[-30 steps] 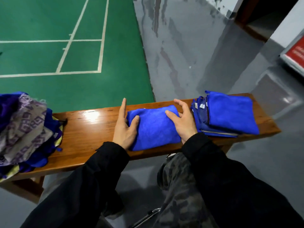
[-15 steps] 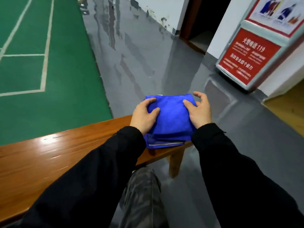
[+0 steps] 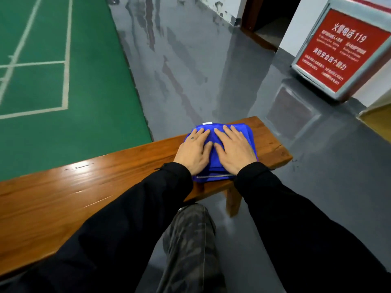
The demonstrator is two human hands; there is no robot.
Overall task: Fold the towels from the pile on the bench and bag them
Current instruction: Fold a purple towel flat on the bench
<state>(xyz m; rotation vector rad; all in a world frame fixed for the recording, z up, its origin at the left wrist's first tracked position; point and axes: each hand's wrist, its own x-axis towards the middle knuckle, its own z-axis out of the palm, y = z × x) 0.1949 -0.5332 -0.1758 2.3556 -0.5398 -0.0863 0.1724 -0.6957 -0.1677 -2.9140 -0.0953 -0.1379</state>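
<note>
Just carried over from mid-bench and set on the stack of folded blue towels (image 3: 220,168) at the bench (image 3: 273,149) end — left hand (image 3: 193,152) and right hand (image 3: 234,152) now flat, fingers straight, slightly spread, pressing down. One more folded; bagging pending.

towel stack (image 3: 249,132) mostly under hands, sign (image 3: 340,49) cropped right

Bright blue towels (image 3: 220,178), glossy orange-brown bench (image 3: 105,187), black sleeves (image 3: 296,218), camouflage grey-green trousers (image 3: 188,246), green court (image 3: 42,81) lined white, grey floor (image 3: 190,60), red sign (image 3: 338,49) lettered white
</note>
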